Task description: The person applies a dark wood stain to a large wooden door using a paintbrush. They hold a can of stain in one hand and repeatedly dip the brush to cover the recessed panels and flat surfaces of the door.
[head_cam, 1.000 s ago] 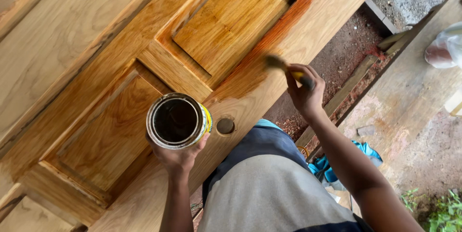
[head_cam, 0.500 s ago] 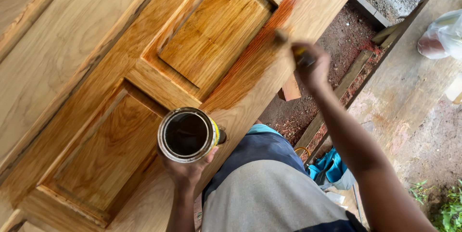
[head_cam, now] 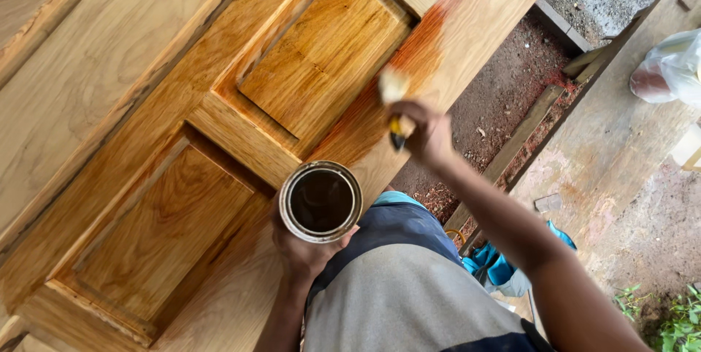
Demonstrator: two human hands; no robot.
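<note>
Right hand (head_cam: 429,135) grips a brush (head_cam: 395,101) whose bristles press on the door (head_cam: 475,23) stile, up-left of the knuckles, while left hand (head_cam: 307,250) cups an open tin (head_cam: 320,201) nearer the body.

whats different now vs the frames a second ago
The right hand has drawn the paintbrush back along the door's side rail, from the far reddish stretch toward the can; the bristles now rest on the wet stain, blurred. The left hand keeps holding the open can of dark stain upright over the door. Nothing was picked up or released.
</note>
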